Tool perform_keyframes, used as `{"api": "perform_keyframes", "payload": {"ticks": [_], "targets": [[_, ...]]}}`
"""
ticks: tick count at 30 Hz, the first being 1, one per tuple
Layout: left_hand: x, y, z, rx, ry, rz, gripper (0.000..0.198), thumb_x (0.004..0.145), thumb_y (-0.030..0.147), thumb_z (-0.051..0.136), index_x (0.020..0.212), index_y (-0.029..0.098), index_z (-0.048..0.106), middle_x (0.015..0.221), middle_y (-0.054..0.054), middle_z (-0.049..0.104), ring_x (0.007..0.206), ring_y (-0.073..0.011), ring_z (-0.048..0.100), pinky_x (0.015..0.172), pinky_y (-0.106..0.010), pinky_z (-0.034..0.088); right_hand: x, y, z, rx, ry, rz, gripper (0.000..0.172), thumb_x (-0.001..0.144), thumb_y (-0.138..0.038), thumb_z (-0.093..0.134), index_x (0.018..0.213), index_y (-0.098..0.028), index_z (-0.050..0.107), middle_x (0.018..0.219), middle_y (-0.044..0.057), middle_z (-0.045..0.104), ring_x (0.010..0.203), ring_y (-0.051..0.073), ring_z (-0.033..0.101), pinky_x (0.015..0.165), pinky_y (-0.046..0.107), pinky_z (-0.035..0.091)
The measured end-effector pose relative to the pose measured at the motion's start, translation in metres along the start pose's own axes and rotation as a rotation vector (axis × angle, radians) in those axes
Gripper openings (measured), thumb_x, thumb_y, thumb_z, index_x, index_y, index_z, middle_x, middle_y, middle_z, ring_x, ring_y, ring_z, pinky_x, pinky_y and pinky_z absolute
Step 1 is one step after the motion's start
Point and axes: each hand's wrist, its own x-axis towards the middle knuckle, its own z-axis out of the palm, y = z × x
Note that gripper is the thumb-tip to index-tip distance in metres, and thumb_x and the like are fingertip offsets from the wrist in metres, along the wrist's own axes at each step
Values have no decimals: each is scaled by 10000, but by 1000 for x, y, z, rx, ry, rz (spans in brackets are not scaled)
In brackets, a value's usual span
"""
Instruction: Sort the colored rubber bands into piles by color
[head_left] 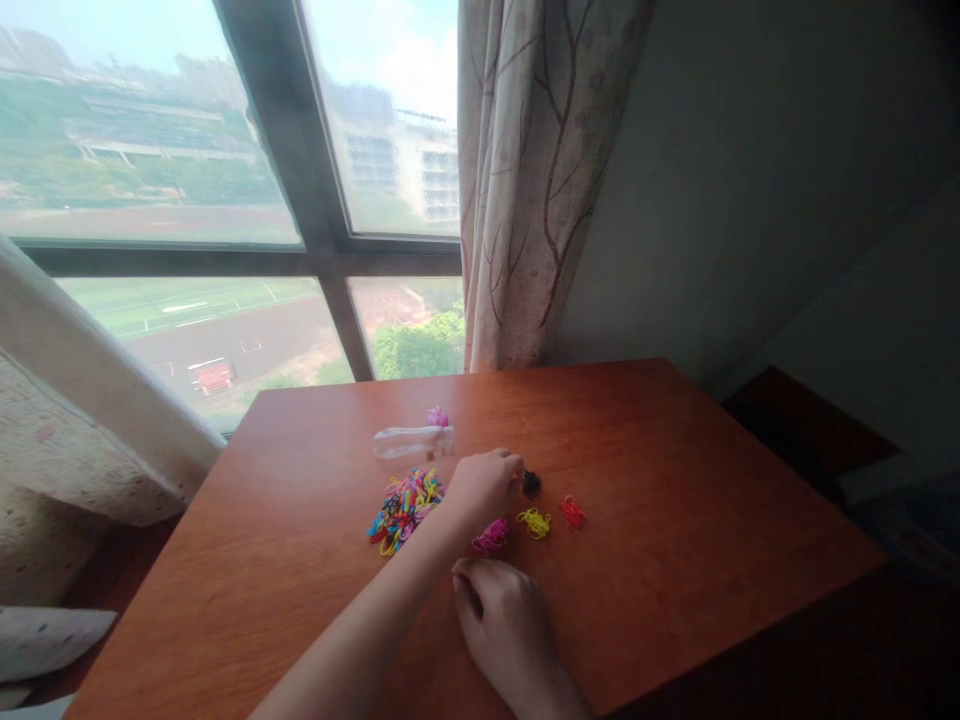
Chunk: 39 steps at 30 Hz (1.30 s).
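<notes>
My left hand (487, 480) reaches across the table, its fingertips beside a small pile of black hair ties (531, 484). Those fingers are closed; whatever they pinch is hidden. Nearer to me, my right hand (506, 610) rests with curled fingers and thumb and forefinger together, and I cannot make out anything in them. Just beyond it lies a purple-pink bunch of hair ties (491, 538). Yellow hair ties (535, 522) and red hair ties (572, 512) form separate little piles to the right. A large mixed heap of hair ties (405, 510) is left of my left forearm, partly covered by it.
Behind the heap a clear plastic container (412, 441) lies on its side, with a pink-purple object (437, 416) behind it. The wooden table (675, 540) stands against a window (322, 255), with a patterned curtain (517, 200) at its far edge.
</notes>
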Motion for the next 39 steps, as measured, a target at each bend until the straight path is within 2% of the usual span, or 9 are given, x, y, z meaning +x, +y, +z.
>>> {"api": "perform_keyframes", "payload": {"ticks": [6,10,13,17,20,24,29,34,39], "targets": [[2,-1,-2,-21,-4,7,172,863,233,540,940,222,694,907,-63,724,773,-203,685,666,-271,480,-1,0,0,15,13,-5,209,867,-90,512,884,-233,662,821,-2,715,743,157,663,682,223,383],[-16,-9,-12,-56,57,-6,191,868,229,537,988,230,685,944,-46,723,798,-185,680,688,-256,474,0,-1,-1,2,22,-5,206,858,-91,503,853,-240,646,797,-18,705,722,151,651,663,231,364],[-45,-20,-23,-90,115,-21,174,899,234,510,947,232,677,880,-17,716,794,-166,667,693,-240,463,0,-2,-2,-22,16,-8,199,857,-96,490,821,-235,628,771,-19,697,703,145,640,638,232,344],[-97,-40,-30,-133,217,-87,210,940,254,460,950,206,664,837,-26,704,744,-152,649,652,-231,461,0,-3,-1,-74,8,-23,183,874,-117,484,796,-234,602,745,-19,684,687,144,629,615,240,320],[-133,-57,-22,-260,337,-103,175,932,283,505,945,208,663,814,-9,704,676,-128,636,630,-213,467,0,-5,-2,-98,5,-13,164,873,-120,510,829,-244,608,757,-28,687,693,146,634,613,245,315],[-160,-70,-4,-316,381,-115,153,923,265,520,913,213,663,760,10,698,626,-118,629,603,-198,479,3,-11,-1,-137,-23,19,156,866,-120,566,895,-263,623,795,-37,703,717,157,650,612,253,316],[-170,-72,12,-292,377,-139,141,916,254,519,924,229,658,838,4,718,675,-125,664,651,-201,511,9,-22,8,-198,-42,36,156,877,-139,604,942,-279,624,797,-45,707,706,168,660,589,269,299],[-170,-71,14,-191,333,-119,150,916,244,501,921,245,651,846,2,712,721,-138,685,665,-207,515,12,-26,16,-240,16,30,147,900,-126,571,878,-260,627,742,-40,691,661,155,652,571,273,277],[-171,-71,15,-162,323,-104,166,926,242,479,923,244,645,859,-4,715,737,-139,696,668,-205,515,9,-22,17,-186,53,-17,161,843,-89,580,818,-243,619,722,-40,684,651,136,642,577,253,285]]}}
